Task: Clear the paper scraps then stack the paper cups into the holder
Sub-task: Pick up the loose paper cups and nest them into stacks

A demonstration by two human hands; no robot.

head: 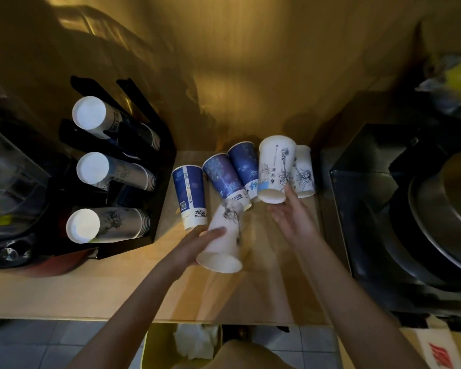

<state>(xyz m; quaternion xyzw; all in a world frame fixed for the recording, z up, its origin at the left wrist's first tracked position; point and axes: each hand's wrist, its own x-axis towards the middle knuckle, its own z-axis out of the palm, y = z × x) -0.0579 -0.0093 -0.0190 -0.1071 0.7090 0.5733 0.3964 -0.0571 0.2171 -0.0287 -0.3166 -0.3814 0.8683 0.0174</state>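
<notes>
— White paper, with a grey ink sketch down one side: that is the cup in the left hand. How do the fingers sit on it?

— They curl round its side, thumb laid across the front, gripping it. The cup is tilted, open mouth toward the camera, above the wooden counter.

— And the right hand?

— Its fingers are spread and loose, holding nothing. A fingertip reaches the rim of a tall white cup printed with a line drawing; whether it actually touches, I cannot tell.

— Where are the other loose cups?

— In a row against the back wall, all leaning or lying. From the left: a blue cup with a white band, two more dark blue cups overlapping each other, then the tall white one, and a smaller white cup with a statue sketch just behind it on the right.

— The holder?

— A black rack on the left of the counter, with three stacks of cups lying in its slots, white bases facing the camera.

— Any scraps?

— Crumpled white paper lies in a yellow bin below the counter's front edge.
</notes>
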